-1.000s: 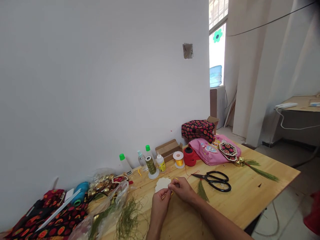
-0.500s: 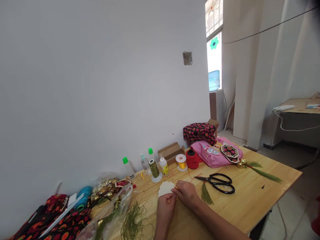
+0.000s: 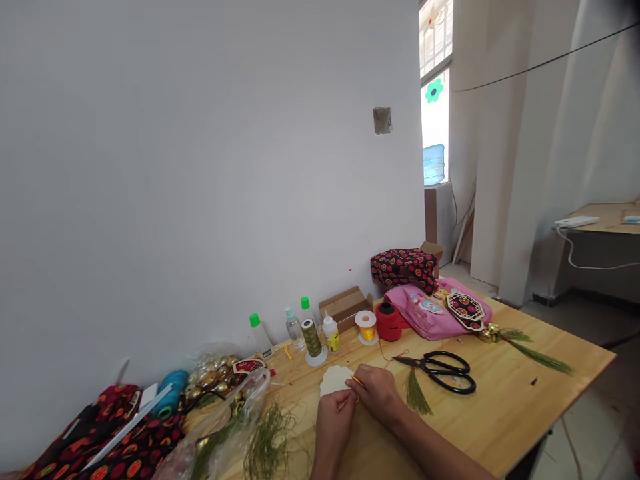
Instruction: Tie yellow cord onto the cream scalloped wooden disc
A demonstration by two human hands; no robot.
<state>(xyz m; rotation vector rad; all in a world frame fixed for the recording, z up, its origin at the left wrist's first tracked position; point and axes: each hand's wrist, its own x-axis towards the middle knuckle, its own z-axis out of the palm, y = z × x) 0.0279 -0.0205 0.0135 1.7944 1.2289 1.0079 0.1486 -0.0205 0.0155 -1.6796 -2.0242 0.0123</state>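
My left hand [image 3: 334, 412] and my right hand [image 3: 376, 392] meet close together above the wooden table. Both have their fingers pinched on a thin yellow cord [image 3: 357, 381], which shows in short bits between the fingertips. Just behind the hands lies a cream scallop-edged piece [image 3: 334, 379], partly covered by them; whether the cord is fixed to it I cannot tell. To the right of my right hand rest black-handled scissors [image 3: 440, 368] and a small green tassel [image 3: 416, 393] with a red thread.
Along the wall stand a yellow cord spool [image 3: 367, 327], a red thread spool [image 3: 389, 323], an olive thread cone [image 3: 311, 339] and a glue bottle [image 3: 331, 333]. Loose green threads [image 3: 270, 440] and a plastic bag [image 3: 245, 407] lie left. A pink bag [image 3: 415, 313] sits at the back right.
The whole view has shifted a little, so things appear slightly farther right and lower. Both hands keep their pinch on the yellow cord, with hardly any movement.
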